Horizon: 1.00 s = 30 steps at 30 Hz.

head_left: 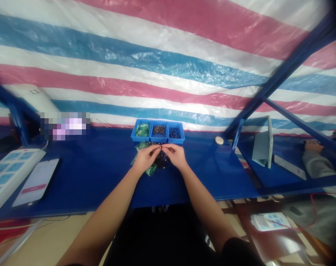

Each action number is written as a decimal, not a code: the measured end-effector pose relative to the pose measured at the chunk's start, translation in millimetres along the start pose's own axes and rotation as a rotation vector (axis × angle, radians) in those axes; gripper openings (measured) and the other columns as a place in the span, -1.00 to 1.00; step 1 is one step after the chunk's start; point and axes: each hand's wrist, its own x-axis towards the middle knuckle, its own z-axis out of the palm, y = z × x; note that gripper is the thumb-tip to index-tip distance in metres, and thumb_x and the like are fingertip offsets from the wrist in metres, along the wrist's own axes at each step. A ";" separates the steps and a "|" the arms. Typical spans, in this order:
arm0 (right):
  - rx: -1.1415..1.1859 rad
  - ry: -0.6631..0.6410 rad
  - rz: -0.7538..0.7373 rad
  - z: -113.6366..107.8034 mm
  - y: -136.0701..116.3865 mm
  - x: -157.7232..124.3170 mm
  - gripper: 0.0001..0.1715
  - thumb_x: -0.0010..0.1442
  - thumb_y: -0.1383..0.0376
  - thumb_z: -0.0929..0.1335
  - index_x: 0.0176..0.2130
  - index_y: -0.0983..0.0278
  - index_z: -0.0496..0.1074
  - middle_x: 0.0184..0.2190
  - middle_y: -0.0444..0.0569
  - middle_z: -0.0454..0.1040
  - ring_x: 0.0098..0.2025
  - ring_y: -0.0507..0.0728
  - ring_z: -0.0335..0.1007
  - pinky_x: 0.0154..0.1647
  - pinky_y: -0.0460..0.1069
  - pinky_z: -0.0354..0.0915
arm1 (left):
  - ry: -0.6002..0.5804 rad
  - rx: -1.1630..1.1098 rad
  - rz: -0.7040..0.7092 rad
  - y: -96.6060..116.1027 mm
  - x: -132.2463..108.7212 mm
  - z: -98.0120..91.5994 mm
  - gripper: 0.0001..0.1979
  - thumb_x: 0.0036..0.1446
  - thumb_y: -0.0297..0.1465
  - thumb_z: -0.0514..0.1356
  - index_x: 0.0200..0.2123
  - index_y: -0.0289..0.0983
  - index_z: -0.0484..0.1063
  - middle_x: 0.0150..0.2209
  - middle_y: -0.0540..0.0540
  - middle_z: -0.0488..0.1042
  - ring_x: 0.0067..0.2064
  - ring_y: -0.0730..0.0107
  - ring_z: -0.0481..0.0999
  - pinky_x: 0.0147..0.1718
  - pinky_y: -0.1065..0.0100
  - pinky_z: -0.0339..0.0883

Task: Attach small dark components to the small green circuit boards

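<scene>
My left hand [146, 156] and my right hand [175, 154] meet over a small heap of dark parts [161, 161] and green pieces [150, 170] on the blue table [101, 173]. Both hands pinch their fingertips together at one spot, on something too small to make out. Just behind them stand three joined blue bins [157, 133]: the left one holds green pieces, the middle one small brownish parts, the right one dark parts.
A phone [36, 181] and a white panel with blue squares [7, 173] lie at the left. A small round white object [219, 140] sits right of the bins. Blue frame bars [278, 74] rise at the right. Another person's arm [314, 159] rests at the far right.
</scene>
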 end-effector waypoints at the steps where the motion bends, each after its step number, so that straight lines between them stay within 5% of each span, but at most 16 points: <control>1: -0.004 -0.003 -0.003 -0.2 0.0 -0.1 -0.74 0.08 0.16 0.44 -0.25 0.26 0.60 -0.29 -0.01 0.61 -0.28 0.14 0.55 -0.18 0.03 0.47 | 0.000 -0.004 -0.002 0.5 -0.1 -0.3 -0.70 0.23 -0.18 0.12 -0.09 -0.18 0.53 -0.18 -0.05 0.60 -0.34 0.39 0.56 -0.31 0.37 0.44; 15: -0.001 0.062 0.032 0.6 12.0 2.1 -0.69 0.04 0.10 0.45 -0.28 0.26 0.58 -0.31 0.00 0.61 -0.32 0.14 0.52 -0.23 0.03 0.45 | 0.053 0.129 -0.025 -0.3 2.0 -2.5 -0.72 0.24 -0.21 0.10 -0.15 -0.20 0.54 -0.27 -0.05 0.60 -0.40 0.41 0.54 -0.35 0.40 0.39; 30: -0.087 -0.031 0.142 -7.6 21.1 5.4 -0.69 0.02 0.11 0.45 -0.30 0.29 0.59 -0.43 -0.03 0.59 -0.47 0.09 0.46 -0.40 -0.03 0.39 | 0.018 0.124 -0.025 -0.5 0.8 -0.7 -0.74 0.25 -0.23 0.08 -0.17 -0.18 0.52 -0.30 -0.03 0.59 -0.42 0.41 0.53 -0.38 0.41 0.38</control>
